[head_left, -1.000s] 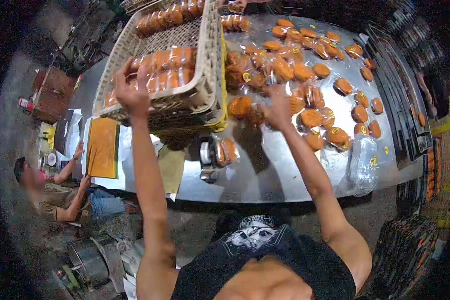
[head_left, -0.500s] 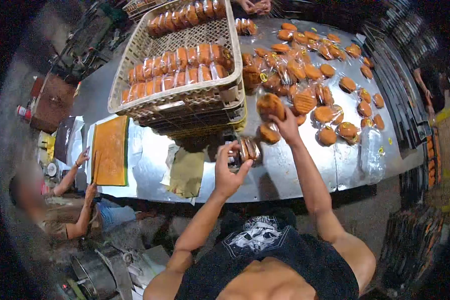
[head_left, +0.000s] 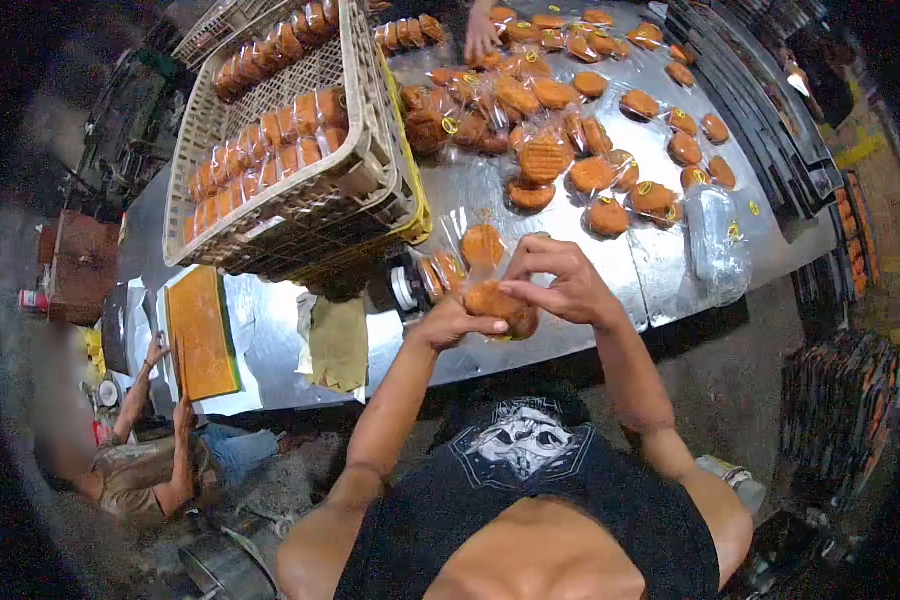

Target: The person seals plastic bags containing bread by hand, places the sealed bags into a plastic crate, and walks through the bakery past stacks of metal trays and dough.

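Close to the table's near edge, my left hand (head_left: 452, 322) is closed around a round orange-brown bun (head_left: 492, 300), thumb along its near side. From the right, my right hand (head_left: 567, 283) pinches the same bun, its fingers bent over the top. Clear wrapping appears to stand up behind it. Just beyond lies another bun (head_left: 482, 244) in a clear bag. To its left, a short row of wrapped buns (head_left: 440, 272) rests against a white-rimmed dark round object (head_left: 403, 288).
Stacked plastic crates (head_left: 370, 175) holding rows of wrapped buns stand left of centre. Many bagged buns (head_left: 545, 158) cover the table's far right, near clear plastic bags (head_left: 715, 235). Another person's hand (head_left: 481, 38) reaches in at the back. At left, a person handles an orange slab (head_left: 198, 330).
My right hand has brought a bun from the pile towards me. My left hand has left the row of wrapped buns and now grips that bun too. The view has shifted right.
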A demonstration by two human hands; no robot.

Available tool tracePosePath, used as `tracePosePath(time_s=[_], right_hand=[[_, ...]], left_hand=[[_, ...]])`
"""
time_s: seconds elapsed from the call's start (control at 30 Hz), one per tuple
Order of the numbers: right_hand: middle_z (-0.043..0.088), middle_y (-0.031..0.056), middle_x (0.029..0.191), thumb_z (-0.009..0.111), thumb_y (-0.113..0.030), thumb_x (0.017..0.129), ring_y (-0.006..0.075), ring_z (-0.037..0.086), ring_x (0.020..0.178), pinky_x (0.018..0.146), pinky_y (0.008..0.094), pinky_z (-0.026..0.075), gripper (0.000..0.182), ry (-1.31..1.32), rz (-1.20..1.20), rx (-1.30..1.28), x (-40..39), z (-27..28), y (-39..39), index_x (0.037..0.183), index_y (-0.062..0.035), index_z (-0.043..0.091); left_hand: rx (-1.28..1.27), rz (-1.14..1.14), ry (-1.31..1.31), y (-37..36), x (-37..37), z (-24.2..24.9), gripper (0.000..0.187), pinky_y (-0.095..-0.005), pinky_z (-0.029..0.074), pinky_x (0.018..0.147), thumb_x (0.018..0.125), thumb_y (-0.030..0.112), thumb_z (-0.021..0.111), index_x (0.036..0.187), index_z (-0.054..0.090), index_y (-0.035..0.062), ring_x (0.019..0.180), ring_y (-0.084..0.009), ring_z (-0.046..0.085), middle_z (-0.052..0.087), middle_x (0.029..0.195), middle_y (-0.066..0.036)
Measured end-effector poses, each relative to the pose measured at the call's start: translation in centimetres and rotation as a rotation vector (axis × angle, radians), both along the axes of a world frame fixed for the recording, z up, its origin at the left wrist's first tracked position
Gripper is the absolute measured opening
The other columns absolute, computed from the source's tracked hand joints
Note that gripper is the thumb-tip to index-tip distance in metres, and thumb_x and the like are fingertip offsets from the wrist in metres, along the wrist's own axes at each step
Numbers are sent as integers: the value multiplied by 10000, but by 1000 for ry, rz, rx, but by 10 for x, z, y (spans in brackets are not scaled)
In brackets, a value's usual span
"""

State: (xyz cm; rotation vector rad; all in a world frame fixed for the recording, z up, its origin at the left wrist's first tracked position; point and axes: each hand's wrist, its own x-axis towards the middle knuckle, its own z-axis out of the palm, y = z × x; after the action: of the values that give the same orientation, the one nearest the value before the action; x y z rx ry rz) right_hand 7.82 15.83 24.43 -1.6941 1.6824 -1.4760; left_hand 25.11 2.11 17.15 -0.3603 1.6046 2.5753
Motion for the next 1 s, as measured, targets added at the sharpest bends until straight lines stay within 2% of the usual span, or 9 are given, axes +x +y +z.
tracePosePath(time_s=[0.07,0.23,0.33,0.43,0.63,0.77,0.8,0.9,1.0], right_hand=[[659,92,918,805,-113,760,211,618,837,743,340,482,244,48,-27,106,-16,-8,13,964,-20,711],[615,38,1080,837,-192,760,171,593,988,805,298,479,584,-654,-159,-250,-33,-12,26,1252,-27,567],[608,43,902,801,-139,789,161,582,839,728,266,464,332,-241,-195,57,-60,-51,58,1083,-28,694],[588,68,756,746,-102,836,166,545,656,622,269,451,120,-207,-553,-119,-46,-59,63,903,-7,719],[612,109,724,705,-143,881,211,581,656,607,331,455,194,-592,-487,224,-97,-83,65,764,8,670],[612,224,1255,655,-94,903,363,627,1102,901,408,498,427,173,-656,-310,-76,-66,65,1284,56,533],[525,235,1377,646,-80,902,386,536,1256,1006,435,451,637,215,-476,-204,-70,-64,72,1432,90,335],[553,206,1363,634,-152,942,246,597,1172,970,366,480,403,-553,-313,125,-43,-62,75,1299,20,558],[563,157,1367,619,-176,961,207,582,1164,968,320,472,249,-813,-186,358,-41,-52,76,1125,0,684]], left_hand=[[-132,64,-40,11,-14,-2,610,-316,503,930,720,98,849,1270,592,42,1040,-150,638,674,1138,-37],[-194,265,2,40,-56,23,598,-308,515,923,752,121,843,1280,580,22,1015,-144,647,679,1134,-50],[-117,437,36,58,-81,24,419,-300,528,904,837,133,776,1211,633,7,997,-146,652,688,1108,-64],[-209,539,-1,76,-99,11,271,-301,535,881,905,142,705,1131,679,-6,971,-145,653,691,1089,-70],[-63,657,-8,101,-131,13,292,-305,540,868,1012,218,547,1092,680,-29,932,-156,663,701,1039,-89],[-202,767,-127,105,-135,30,377,-283,543,835,1040,281,485,1077,674,-44,923,-151,666,703,1037,-99],[-223,750,-133,104,-133,36,389,-271,540,816,1045,291,474,1090,673,-41,913,-145,668,705,1024,-102],[-305,633,134,100,-122,31,377,-277,519,864,1048,277,468,1150,648,-38,936,-142,661,702,1043,-96],[-1208,1023,118,95,-118,43,392,-322,473,942,957,238,627,1231,593,-39,930,-234,678,702,1005,-130]])
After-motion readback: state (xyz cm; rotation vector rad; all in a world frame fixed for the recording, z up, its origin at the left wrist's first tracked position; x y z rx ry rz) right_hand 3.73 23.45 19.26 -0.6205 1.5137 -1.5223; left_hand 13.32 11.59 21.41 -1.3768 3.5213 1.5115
